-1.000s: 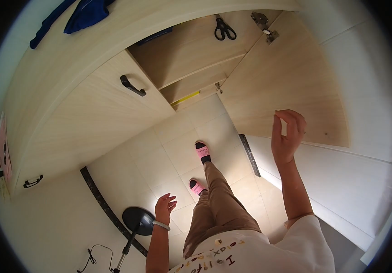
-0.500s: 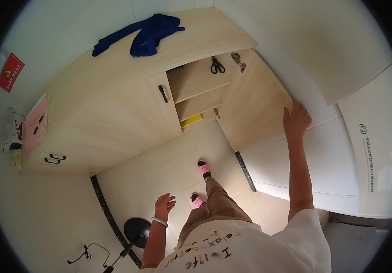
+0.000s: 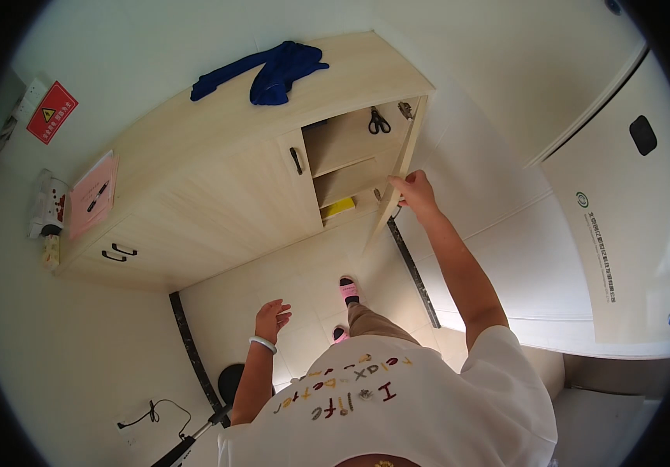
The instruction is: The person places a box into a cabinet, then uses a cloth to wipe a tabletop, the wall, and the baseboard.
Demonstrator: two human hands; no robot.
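Observation:
My right hand [image 3: 416, 193] grips the free edge of the cabinet door [image 3: 409, 145], which stands partly open. My left hand [image 3: 271, 317] hangs in the air over the floor, empty, its fingers loosely bent and apart. A white bracelet [image 3: 263, 343] is on that wrist. Inside the light wood cabinet [image 3: 218, 179], black-handled scissors [image 3: 379, 121] lie on the upper shelf. Lower down sits a flat yellow item [image 3: 339, 208], whose kind I cannot make out.
Dark blue cloth [image 3: 284, 71] lies on the cabinet top. At the left end are pink paper [image 3: 86, 214] and a pen [image 3: 98, 196]. Beside my left arm leans a black pole [image 3: 183, 447] with a round base. A large white panel [image 3: 607, 233] stands on the right.
The cabinet door has swung inward, from wide open to partly open. My right hand has moved left with it. My left hand has risen slightly, and the whole view has shifted.

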